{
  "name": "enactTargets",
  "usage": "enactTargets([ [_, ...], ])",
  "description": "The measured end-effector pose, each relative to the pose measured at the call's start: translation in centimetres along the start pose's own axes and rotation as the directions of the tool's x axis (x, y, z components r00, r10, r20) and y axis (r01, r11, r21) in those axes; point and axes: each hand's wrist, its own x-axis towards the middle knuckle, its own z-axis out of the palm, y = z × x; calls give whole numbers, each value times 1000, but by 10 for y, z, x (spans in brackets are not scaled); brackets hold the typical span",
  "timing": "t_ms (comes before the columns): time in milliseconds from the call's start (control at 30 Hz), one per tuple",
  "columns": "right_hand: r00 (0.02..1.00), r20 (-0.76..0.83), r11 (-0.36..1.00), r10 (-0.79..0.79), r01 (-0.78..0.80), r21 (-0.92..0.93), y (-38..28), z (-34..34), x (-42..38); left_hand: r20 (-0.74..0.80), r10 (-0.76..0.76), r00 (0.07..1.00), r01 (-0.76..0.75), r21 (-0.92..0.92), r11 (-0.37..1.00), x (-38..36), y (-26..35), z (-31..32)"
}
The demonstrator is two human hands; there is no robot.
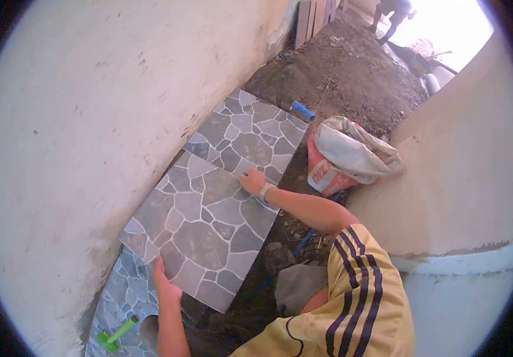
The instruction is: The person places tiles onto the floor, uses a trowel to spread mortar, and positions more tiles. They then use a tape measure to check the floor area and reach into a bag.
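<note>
The pale wall (90, 119) has a big tile (203, 226) beside it and another tile (250, 131) farther along. The left hand (166, 288) holds the big tile's edge; the right hand (253, 182) is at its far edge, but I can't tell how its fingers sit. Lining up edges calls for small, gentle nudges. Near the wall's foot lies a green tool (110, 337).

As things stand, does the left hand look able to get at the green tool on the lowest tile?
Probably yes: the green tool lies uncovered, close to the left forearm. The left hand is at the edge of the middle tile, though, so it would likely have to leave that first.
</note>
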Motion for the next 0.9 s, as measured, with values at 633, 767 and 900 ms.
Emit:
enactTargets([
  [633, 874, 483, 962, -56, 178, -209, -3, -105, -54, -13, -228, 974, 214, 399, 892, -215, 98, 168],
  [767, 867, 494, 989, -64, 123, -87, 44, -156, -58, 57, -276, 959, 243, 327, 913, -267, 113, 243],
  [900, 621, 649, 716, 439, -679, 166, 21, -300, -71, 162, -208, 965, 118, 439, 891, -270, 104, 245],
])
